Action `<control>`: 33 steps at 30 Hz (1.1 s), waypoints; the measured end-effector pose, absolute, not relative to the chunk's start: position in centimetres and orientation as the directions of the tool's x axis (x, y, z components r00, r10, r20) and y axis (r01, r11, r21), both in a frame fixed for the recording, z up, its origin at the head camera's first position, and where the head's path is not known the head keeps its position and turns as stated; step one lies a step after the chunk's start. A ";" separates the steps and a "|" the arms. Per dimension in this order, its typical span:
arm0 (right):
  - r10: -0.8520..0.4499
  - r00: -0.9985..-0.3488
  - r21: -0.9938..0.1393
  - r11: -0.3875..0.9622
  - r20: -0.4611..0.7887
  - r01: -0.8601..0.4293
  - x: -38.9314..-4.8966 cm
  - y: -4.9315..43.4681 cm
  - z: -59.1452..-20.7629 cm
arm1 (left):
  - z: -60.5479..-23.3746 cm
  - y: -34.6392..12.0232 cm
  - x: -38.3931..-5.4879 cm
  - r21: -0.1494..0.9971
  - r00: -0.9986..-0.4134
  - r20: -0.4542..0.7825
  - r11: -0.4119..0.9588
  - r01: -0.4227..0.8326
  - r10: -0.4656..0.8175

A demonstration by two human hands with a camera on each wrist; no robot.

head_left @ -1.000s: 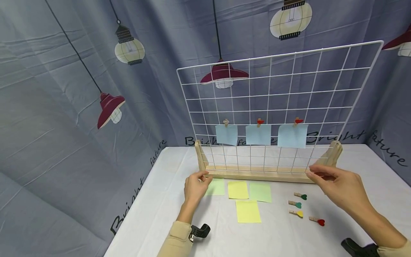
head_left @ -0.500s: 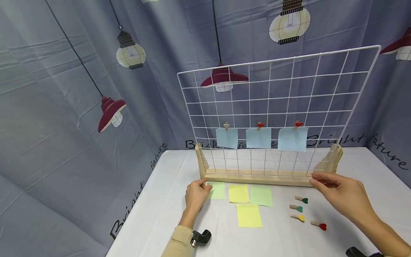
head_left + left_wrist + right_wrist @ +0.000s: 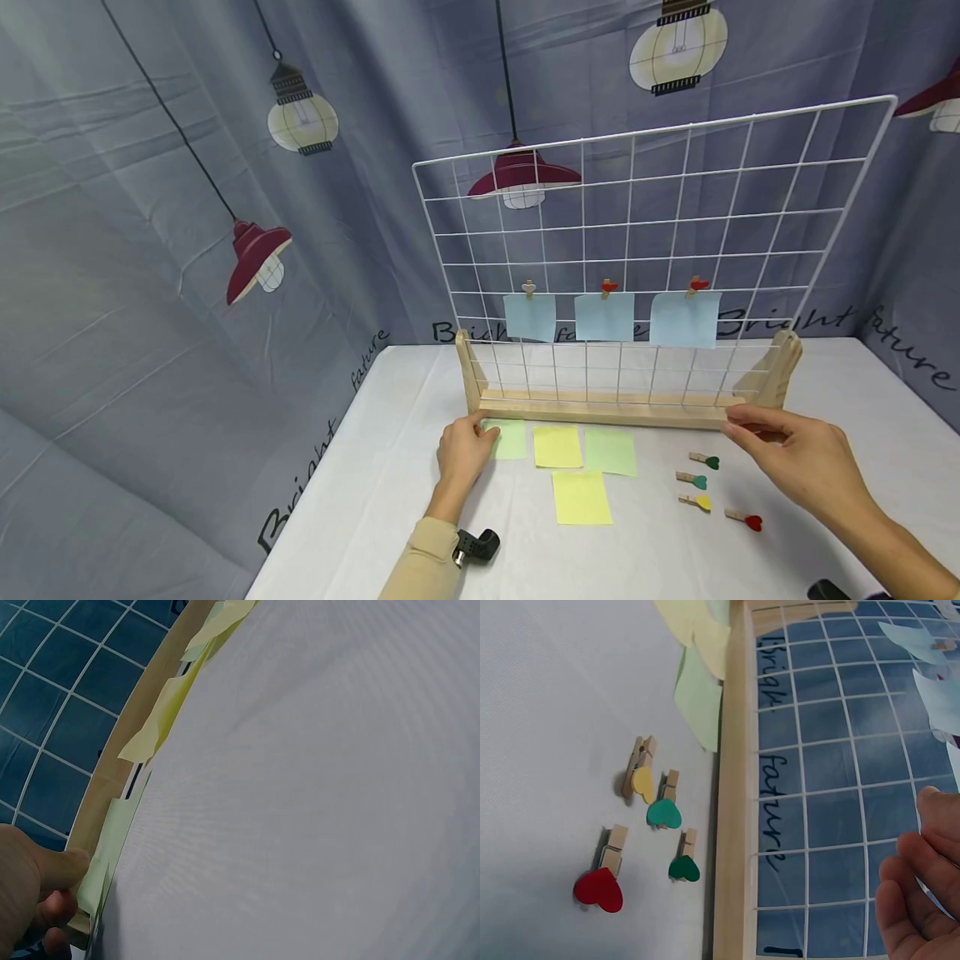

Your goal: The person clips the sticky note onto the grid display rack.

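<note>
A white wire grid point(image 3: 630, 200) stands in a wooden base point(image 3: 600, 410). My left hand point(image 3: 461, 450) is at the left end of the base, fingertips right at its front edge and over a green sticky note point(image 3: 510, 439). In the left wrist view the thumb overlaps the wood beside this note. My right hand point(image 3: 802, 446) hovers by the right end of the base, fingers loosely bent with nothing seen between them. Three blue notes point(image 3: 604, 317) hang from the grid, each under a heart clothespin point(image 3: 609, 287).
In front of the base lie two yellow sticky notes point(image 3: 582, 498) and another green note point(image 3: 610, 452). To their right are a red heart clothespin point(image 3: 744, 520), a yellow one point(image 3: 695, 502) and two green ones point(image 3: 703, 460). A printed curtain point(image 3: 337, 250) surrounds the white table point(image 3: 337, 500).
Both hands have drifted slightly right and back toward me along the front of the base. The head view dipped and came back. The notes and clothespins stay where they were.
</note>
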State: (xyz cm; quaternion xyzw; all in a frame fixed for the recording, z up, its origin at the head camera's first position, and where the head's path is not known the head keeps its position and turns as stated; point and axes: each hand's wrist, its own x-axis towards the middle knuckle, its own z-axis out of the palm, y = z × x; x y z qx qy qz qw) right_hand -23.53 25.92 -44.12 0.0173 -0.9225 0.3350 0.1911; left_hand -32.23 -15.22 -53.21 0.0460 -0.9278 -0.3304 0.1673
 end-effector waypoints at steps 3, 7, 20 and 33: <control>0.101 -0.930 -0.612 0.777 0.354 -0.149 -23.5 26.0 -44.2 | -53.2 -15.0 -32.4 0.604 -0.947 0.270 0.796 0.024 -0.175; 0.109 -0.931 -0.612 0.779 0.348 -0.138 -23.6 26.1 -44.1 | -52.8 -14.8 -32.6 0.583 -0.952 0.257 0.812 0.014 -0.168; 0.105 -0.935 -0.605 0.785 0.340 -0.131 -23.4 26.3 -44.6 | -53.1 -15.0 -32.3 0.572 -0.949 0.260 0.820 0.001 -0.180; 0.112 -0.932 -0.605 0.786 0.346 -0.130 -23.3 26.5 -45.0 | -53.2 -15.0 -32.3 0.549 -0.924 0.322 0.836 0.004 -0.207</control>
